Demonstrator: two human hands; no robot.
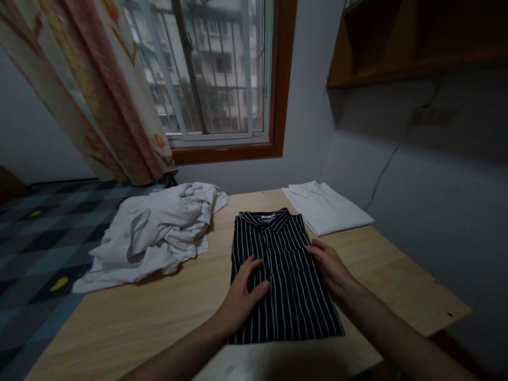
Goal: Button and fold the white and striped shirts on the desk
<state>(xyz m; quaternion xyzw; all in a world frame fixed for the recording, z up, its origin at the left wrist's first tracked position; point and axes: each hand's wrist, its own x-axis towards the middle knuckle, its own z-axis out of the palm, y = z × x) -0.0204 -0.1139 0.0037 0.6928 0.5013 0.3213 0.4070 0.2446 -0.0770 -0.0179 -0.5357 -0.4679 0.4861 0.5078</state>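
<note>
A black shirt with white stripes (286, 296) lies folded into a rectangle on the wooden table, its collar toward the window. My left hand (242, 296) is over the shirt's left side, thumb and fingers apart, holding nothing. At the shirt's right edge is my right hand (327, 264), its fingertips on or just above the fabric near the chest pocket. Its fingers are stretched out and grip nothing I can see. Whether the left palm touches the cloth cannot be made out.
Crumpled white clothing (159, 233) is heaped on the table's left side. A folded white shirt (327, 206) lies at the back right by the wall. The wooden table (174, 312) stands below a window (214, 74); a shelf (381, 42) hangs at upper right. A checked bed cover (32, 248) is at left.
</note>
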